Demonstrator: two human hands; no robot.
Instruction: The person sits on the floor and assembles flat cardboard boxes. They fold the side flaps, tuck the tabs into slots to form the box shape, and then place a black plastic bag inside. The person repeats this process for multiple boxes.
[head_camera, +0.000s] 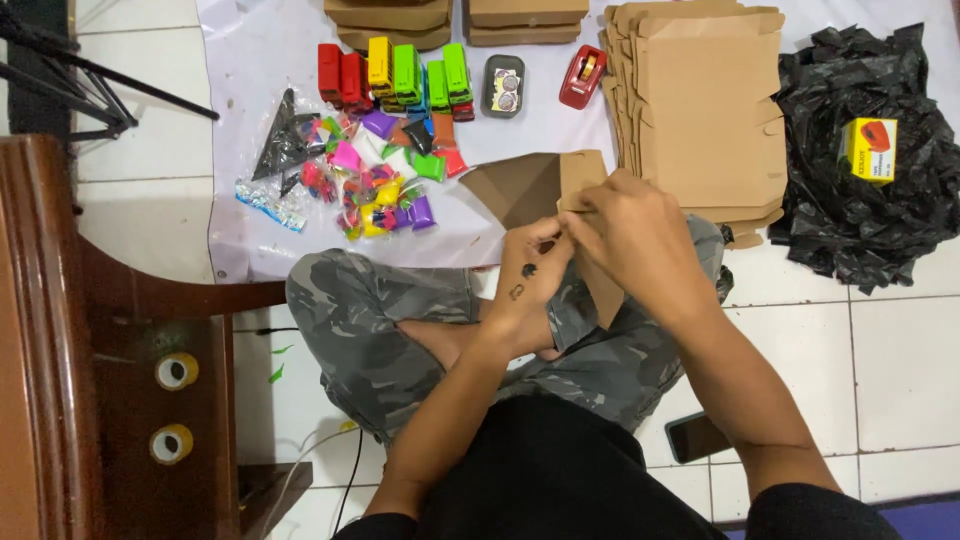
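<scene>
Hands: two, left hand (530, 272), right hand (625, 235) | cardboard sheet (545, 185): one, gripped | tape rolls (176, 371): two

A flat brown cardboard box blank (540, 190), partly folded, was held above the lap at about 12 o'clock from the body. Its triangular flap pointed toward 9 o'clock; a second panel hung down toward 5 o'clock.

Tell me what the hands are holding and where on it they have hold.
Both hands, left hand and right hand, hold a flat brown cardboard box blank at its near right edge, by the flap.
</scene>
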